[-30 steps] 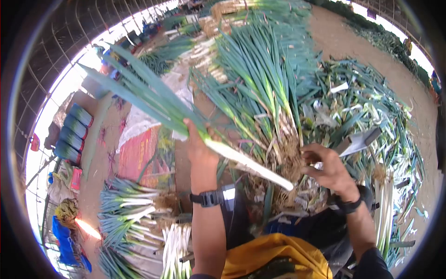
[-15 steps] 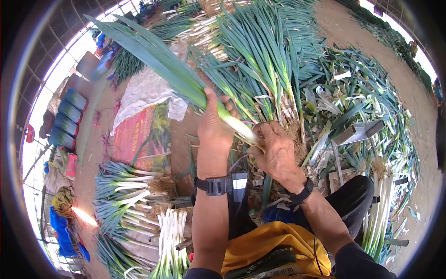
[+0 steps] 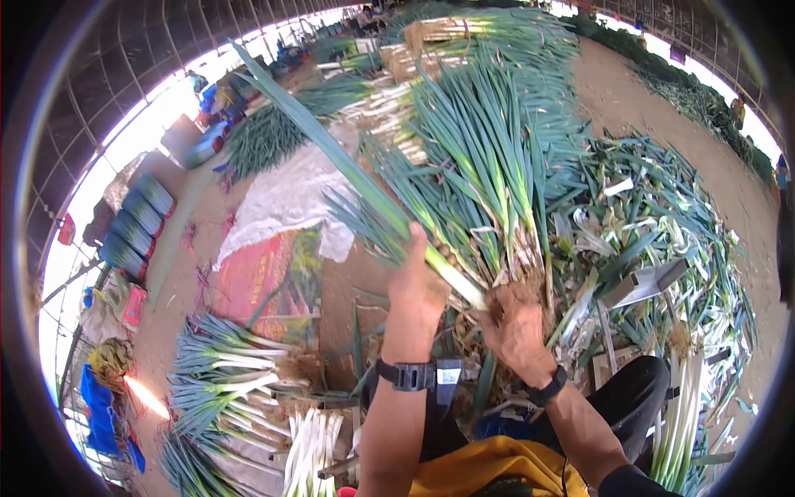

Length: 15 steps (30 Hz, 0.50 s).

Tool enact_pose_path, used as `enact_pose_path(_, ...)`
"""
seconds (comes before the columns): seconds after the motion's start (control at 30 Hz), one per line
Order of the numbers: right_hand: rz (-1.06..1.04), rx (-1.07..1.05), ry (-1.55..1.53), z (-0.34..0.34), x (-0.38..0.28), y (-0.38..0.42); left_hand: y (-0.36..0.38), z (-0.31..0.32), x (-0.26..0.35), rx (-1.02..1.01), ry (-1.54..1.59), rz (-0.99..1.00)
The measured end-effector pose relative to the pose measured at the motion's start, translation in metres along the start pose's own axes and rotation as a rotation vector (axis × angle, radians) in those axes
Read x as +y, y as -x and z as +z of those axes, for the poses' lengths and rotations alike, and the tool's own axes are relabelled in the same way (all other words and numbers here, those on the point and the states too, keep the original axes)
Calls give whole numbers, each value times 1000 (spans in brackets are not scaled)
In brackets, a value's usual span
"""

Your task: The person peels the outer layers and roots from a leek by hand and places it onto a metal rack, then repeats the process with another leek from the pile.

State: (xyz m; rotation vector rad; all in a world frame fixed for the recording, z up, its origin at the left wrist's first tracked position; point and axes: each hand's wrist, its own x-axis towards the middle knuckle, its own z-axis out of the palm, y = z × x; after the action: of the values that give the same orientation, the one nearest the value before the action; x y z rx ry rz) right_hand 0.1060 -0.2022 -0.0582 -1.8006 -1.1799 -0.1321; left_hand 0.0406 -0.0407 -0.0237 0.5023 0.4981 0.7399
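My left hand (image 3: 421, 277) is closed around the shaft of a long green onion (image 3: 331, 149), thumb on top. Its blue-green leaves reach up to the upper left, and its white end points down to the right. At that white end, my right hand (image 3: 517, 323) has its fingers closed on the onion; brown roots show around them. Just beyond my hands stands a bunch of green onions (image 3: 489, 141), leaves up, roots by my right hand. Trimmed onions (image 3: 224, 356) with white shafts lie at the lower left, beside more white shafts (image 3: 310, 451).
Stripped leaves (image 3: 662, 240) are heaped on the right, around a metal bracket (image 3: 646, 284). A red printed sack (image 3: 261, 277) and a white sheet (image 3: 286, 195) lie on the left. Wrapped bundles (image 3: 137, 224) line the left side. More onions (image 3: 530, 58) are piled at the back.
The view has tilted up, so things sit lower in it. The onion's leaves look narrower now, turned edge-on. Both hands remain on the onion, with the right one still at its root end.
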Motion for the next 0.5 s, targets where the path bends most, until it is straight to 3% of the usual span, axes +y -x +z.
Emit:
enact_pose_path(0.27, -99, -12, -85, -6, 2, 5, 2, -1, -3, -10, 62, -32)
enact_pose_path(0.37, -140, -113, -35, -20, -2, 9, 6, 4, -1, -2, 103, -41)
enact_pose_path(0.5, -201, -289, -313, -42, -10, 21, 8, 9, 4, 54, 80, -8)
